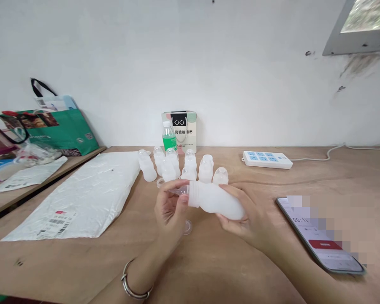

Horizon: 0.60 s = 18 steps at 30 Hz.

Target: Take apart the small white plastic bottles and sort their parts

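My right hand (pixel 248 217) grips a white plastic bottle (pixel 217 201) held sideways above the wooden table (pixel 209 261), its threaded neck pointing left. My left hand (pixel 171 207) pinches a small clear nipple-like piece (pixel 180 191) at the bottle's mouth. A silver bracelet (pixel 134 285) is on my left wrist. A small clear ring or cap (pixel 187 227) lies on the table under my hands. Several more white bottles (pixel 177 165) with clear caps stand in a cluster just behind my hands.
A white plastic mailer bag (pixel 82 196) lies at left. A phone (pixel 319 234) showing a timer lies at right. A white power strip (pixel 267 159) and cable lie at the back right. A green water bottle (pixel 169 136) and small paper bag (pixel 185 131) stand by the wall. Shopping bags (pixel 57 126) sit far left.
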Available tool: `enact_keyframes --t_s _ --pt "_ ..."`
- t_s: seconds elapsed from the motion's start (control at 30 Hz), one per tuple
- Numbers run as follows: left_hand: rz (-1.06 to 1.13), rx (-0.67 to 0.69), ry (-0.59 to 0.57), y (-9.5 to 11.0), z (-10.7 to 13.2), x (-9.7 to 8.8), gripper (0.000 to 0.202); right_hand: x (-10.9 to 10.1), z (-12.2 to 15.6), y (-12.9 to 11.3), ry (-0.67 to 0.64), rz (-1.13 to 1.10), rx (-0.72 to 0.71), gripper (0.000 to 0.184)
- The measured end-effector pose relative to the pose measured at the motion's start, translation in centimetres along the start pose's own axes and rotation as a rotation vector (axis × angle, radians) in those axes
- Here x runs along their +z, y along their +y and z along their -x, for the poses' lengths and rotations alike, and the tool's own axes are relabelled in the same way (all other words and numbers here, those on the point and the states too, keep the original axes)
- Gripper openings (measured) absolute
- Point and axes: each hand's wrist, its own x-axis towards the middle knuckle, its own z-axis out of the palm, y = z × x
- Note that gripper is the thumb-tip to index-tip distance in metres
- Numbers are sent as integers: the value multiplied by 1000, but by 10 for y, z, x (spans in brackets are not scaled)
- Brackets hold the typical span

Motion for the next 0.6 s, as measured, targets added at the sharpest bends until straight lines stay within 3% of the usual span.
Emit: enact_keyframes --t_s 0.1,0.17,0.3,0.5,0.6 --pt "-77 116 -22 3 -2 1 18 3 1 -7 -65 172 24 45" --pt "-78 103 -16 5 -4 2 19 5 0 -11 -86 279 -6 46" --pt "-49 -31 -22 6 -5 3 21 3 -1 -12 -51 384 -39 46" --pt "-38 -351 -167 7 -10 5 25 0 4 -3 12 474 -56 47" --pt "-83 -322 -207 5 -7 5 27 1 6 -3 -7 458 -39 47"
